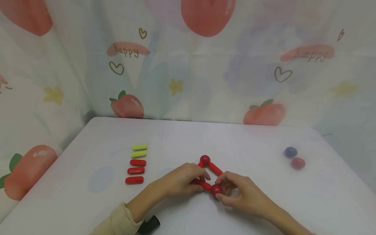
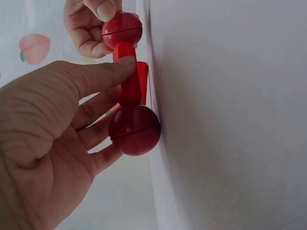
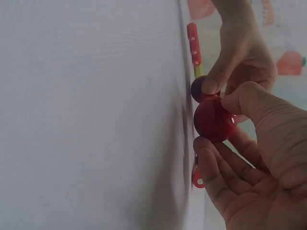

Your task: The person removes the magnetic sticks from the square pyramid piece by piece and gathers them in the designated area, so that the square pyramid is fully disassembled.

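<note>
Red rods and red balls are joined in an angular frame on the white table. In the head view, one red ball (image 1: 205, 159) forms its far corner, and a red rod (image 1: 215, 169) slants down from it toward my right hand (image 1: 245, 195). That hand pinches the near red ball (image 1: 216, 189) between thumb and fingers. My left hand (image 1: 185, 179) grips the red rod (image 2: 128, 76) that meets this ball, thumb lying along it in the left wrist view. At that rod's other end sits another red ball (image 2: 135, 130), largely covered by the left hand in the head view.
Left of the hands, loose red rods (image 1: 136, 170) and two yellow-green rods (image 1: 139, 154) lie in a column. A blue ball (image 1: 290, 152) and a pinkish-red ball (image 1: 298, 163) rest at the right. Printed cloth (image 1: 199, 75) hangs behind the table. Something black (image 1: 149, 225) shows by the left sleeve.
</note>
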Demonstrator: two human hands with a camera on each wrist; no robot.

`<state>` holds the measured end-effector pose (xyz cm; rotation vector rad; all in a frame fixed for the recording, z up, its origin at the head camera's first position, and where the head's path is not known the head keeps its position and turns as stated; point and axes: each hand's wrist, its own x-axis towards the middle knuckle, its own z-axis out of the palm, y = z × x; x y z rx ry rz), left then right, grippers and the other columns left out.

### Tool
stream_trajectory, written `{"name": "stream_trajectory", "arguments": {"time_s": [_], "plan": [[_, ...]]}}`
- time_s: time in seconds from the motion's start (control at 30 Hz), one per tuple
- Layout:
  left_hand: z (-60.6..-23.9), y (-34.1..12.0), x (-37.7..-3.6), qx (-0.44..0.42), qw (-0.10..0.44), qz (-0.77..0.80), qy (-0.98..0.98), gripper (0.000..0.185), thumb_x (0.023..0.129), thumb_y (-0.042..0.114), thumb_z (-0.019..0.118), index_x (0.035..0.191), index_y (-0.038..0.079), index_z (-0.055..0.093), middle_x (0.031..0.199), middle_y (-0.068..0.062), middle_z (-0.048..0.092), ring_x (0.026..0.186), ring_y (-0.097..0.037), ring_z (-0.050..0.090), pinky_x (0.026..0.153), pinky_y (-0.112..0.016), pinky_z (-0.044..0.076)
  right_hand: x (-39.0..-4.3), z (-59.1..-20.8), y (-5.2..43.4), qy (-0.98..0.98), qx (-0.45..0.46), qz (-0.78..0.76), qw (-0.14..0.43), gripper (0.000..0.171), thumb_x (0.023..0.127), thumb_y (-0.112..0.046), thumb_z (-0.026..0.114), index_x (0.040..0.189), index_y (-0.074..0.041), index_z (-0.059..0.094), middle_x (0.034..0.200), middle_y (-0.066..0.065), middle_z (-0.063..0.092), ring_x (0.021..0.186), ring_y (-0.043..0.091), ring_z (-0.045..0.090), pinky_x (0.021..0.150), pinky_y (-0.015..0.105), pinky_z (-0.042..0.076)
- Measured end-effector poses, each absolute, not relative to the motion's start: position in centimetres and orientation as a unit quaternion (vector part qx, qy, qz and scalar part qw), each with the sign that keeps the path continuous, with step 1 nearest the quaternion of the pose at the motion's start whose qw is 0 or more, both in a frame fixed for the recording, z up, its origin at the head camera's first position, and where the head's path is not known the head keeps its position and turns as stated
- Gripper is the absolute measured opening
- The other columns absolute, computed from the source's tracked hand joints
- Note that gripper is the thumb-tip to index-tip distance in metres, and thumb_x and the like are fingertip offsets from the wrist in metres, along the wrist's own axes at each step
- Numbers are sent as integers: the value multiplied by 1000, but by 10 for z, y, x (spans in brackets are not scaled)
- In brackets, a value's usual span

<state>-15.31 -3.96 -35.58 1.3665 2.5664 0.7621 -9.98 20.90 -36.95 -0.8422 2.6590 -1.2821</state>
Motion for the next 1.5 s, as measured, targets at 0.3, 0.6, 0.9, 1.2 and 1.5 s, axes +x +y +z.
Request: {"name": "stream_trajectory", "arguments": {"time_s": [0.3,0.6,0.9,1.2,1.5], "plan": [[-353,-38,-148,448,54,257,855,22,89,13,80,110,12,74,98,4,72,84,-5,59,84,-16,48,-98,-368,213,853,-291,-433,24,30,87,-17,83,110,-19,64,93,-10,70,81,7,67,77,25,54],[-356,-36,-144,417,51,267,867,18,88,17,83,104,14,76,89,10,69,79,-3,55,76,-16,46,-98,-372,214,844,-308,-438,-2,33,85,-14,84,111,-19,64,93,-11,71,81,7,68,79,25,55],[-357,-34,-143,412,50,278,866,18,87,16,83,103,14,76,85,11,68,75,-2,53,71,-14,45,-100,-375,217,834,-320,-449,-7,34,85,-12,84,112,-18,64,94,-10,71,80,9,67,79,25,56],[-357,-34,-144,402,66,316,856,16,87,14,83,101,13,76,85,11,68,76,-3,55,71,-14,47,-102,-370,222,821,-277,-493,76,32,88,-17,82,114,-12,65,100,-2,71,86,15,68,81,25,57],[-354,-34,-143,375,86,330,862,16,89,15,81,103,16,76,85,14,66,75,-3,53,69,-16,48,-101,-363,244,797,-204,-545,159,34,91,-13,77,120,-2,62,112,16,68,96,24,68,87,25,57]]}}
